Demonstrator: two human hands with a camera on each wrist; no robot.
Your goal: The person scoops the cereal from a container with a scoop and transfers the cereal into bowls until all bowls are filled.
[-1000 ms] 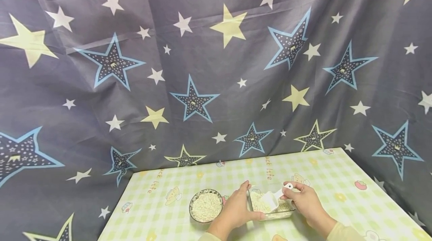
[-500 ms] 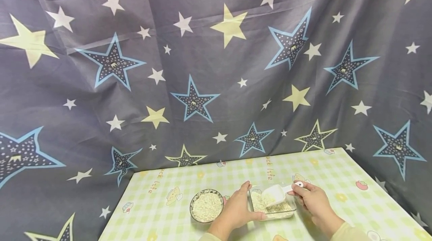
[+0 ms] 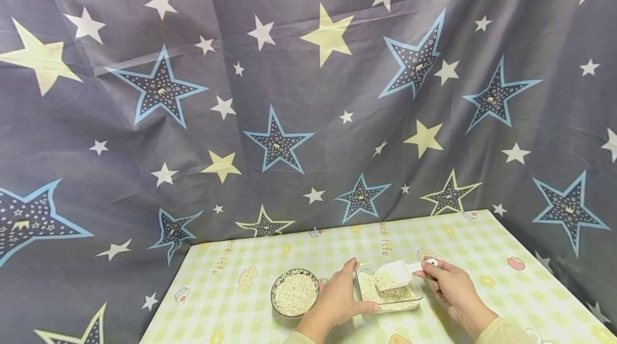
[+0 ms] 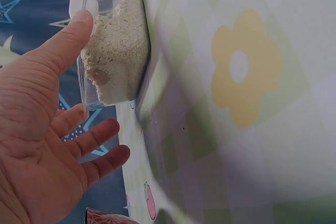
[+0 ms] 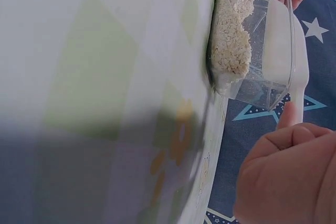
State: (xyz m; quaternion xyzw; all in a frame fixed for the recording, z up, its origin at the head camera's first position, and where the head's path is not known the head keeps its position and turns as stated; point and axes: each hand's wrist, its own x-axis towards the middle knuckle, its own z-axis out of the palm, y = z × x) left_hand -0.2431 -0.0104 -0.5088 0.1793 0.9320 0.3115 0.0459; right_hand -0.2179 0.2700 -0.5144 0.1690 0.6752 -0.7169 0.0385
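Note:
A clear rectangular container point(image 3: 396, 306) of pale flakes, like oats, stands on the table. My right hand point(image 3: 452, 286) pinches the handle of a white scoop point(image 3: 399, 271), which carries some flakes just over the container. The right wrist view shows the scoop point(image 5: 281, 43) level with the container's top. Against the container's left end rests my left hand point(image 3: 335, 299), its thumb along the front rim. In the left wrist view, the fingers of the left hand point(image 4: 47, 114) are spread and loosely extended. A round patterned bowl point(image 3: 275, 306) filled with similar flakes sits left of that hand.
A green-and-white checked cloth point(image 3: 231, 306) with printed cartoons covers the table. Behind it hangs a dark curtain point(image 3: 299, 87) printed with stars. The table's right edge runs diagonally past the right forearm.
The right hand has moved to the right and the scoop has gone from dipping steeply into the flakes to lying nearly level with flakes in it. The left hand and bowl stay put.

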